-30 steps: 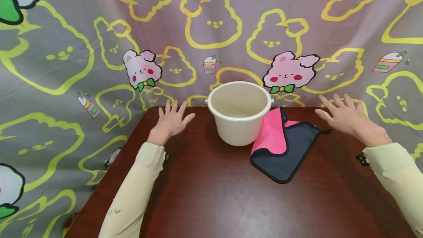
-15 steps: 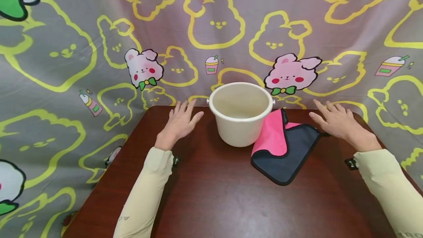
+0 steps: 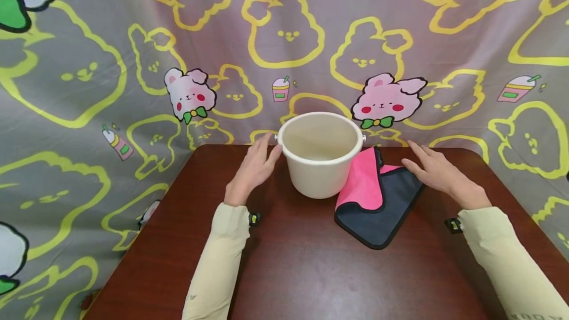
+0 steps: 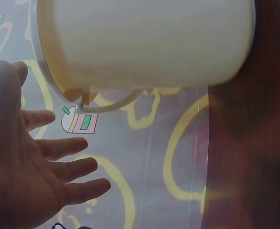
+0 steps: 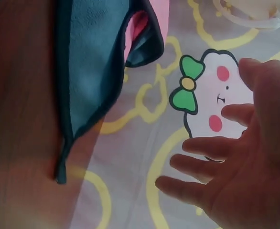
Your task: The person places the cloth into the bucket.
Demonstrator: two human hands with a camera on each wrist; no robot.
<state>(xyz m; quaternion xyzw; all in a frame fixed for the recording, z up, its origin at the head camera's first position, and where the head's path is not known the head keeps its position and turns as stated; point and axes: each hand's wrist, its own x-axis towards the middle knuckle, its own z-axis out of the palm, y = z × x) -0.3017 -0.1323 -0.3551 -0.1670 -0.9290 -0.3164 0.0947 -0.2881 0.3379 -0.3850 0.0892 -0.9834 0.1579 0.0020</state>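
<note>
- Both grips are released: left hand (image 3: 254,169) has straight fingers just beside the bucket's left wall, and whether they touch it I cannot tell; the left wrist view shows the palm (image 4: 20,176) apart from the wall with fingers spread.
- Right hand (image 3: 437,173) is flat and relaxed, holding nothing, its fingertips at the right edge of the cloth; in the right wrist view the spread fingers (image 5: 202,169) sit clear of the fabric.
- One cream bucket (image 3: 321,154) stands upright near the middle of the tabletop's far edge, open mouth up, its thin handle lying down behind it.
- One cloth (image 3: 378,196), pink on one face and dark blue on the other with a black hem, lies folded just right of the bucket, its pink flap leaning on the bucket's wall.
- Two pale sleeves run in from the near edge of the dark wooden tabletop (image 3: 302,270).
- One cartoon-rabbit curtain (image 3: 111,38) hangs behind the far edge.
</note>
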